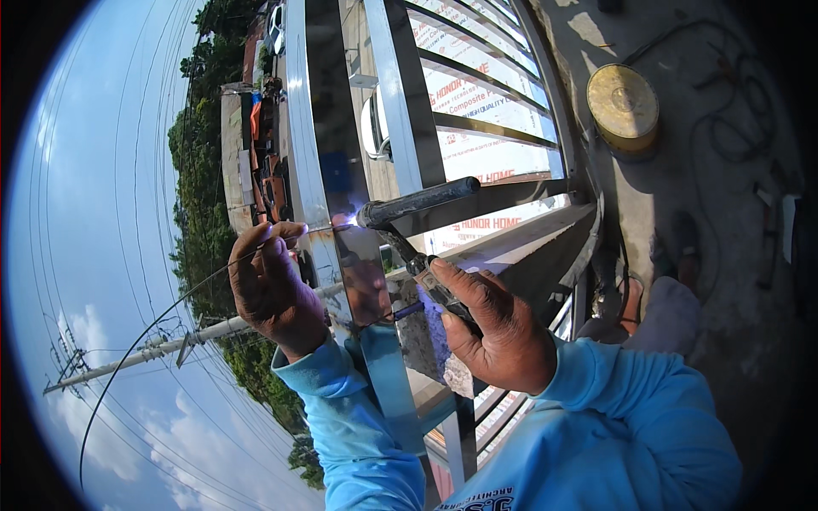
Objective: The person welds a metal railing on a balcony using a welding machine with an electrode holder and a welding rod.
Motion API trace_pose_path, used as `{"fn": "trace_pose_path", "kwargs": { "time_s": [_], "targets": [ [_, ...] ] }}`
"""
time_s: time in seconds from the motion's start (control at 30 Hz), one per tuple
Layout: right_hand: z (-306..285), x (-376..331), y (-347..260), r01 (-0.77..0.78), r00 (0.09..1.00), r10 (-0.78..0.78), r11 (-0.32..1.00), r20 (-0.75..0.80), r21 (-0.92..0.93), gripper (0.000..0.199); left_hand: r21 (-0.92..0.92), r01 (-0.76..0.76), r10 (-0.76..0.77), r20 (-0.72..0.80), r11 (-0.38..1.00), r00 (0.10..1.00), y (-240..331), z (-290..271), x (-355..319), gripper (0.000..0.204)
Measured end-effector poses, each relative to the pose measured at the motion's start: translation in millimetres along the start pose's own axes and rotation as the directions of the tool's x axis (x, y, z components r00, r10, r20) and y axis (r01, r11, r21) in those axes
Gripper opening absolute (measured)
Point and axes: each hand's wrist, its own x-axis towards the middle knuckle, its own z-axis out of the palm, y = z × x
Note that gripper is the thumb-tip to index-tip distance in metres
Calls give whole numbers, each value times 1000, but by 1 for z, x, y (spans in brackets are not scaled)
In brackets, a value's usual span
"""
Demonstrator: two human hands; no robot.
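My left hand (277,294) pinches a thin, long metal filler rod (104,392), whose tail bends down to the lower left. The rod's near end reaches a bright bluish-white welding arc (347,221) on a shiny metal tube (321,251). In my right hand (503,328) is a TIG welding torch (409,204) with a black body, its head right beside the arc. Thumb and fingers lie along its handle, partly hidden. Both hands are bare, with light blue sleeves behind them.
Metal bars of a frame (388,94) run close around my hands. Behind them stand white printed panels (469,102). A round yellowish can (624,106) and dark cables (741,136) are on the ground to the right. A utility pole (162,350) and trees show at left.
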Motion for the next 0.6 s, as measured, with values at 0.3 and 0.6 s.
{"fn": "trace_pose_path", "kwargs": {
  "time_s": [0.3,0.6],
  "targets": [
    [0,2,-3,27,998,-32,996,-52,-81,67,-27,-67,68,32,997,997,-6,-3,2,21],
    [0,3,-2,31,999,-32,999,-25,-29,67,-37,-58,59,33,998,998,-4,-2,1,20]
  ]
}}
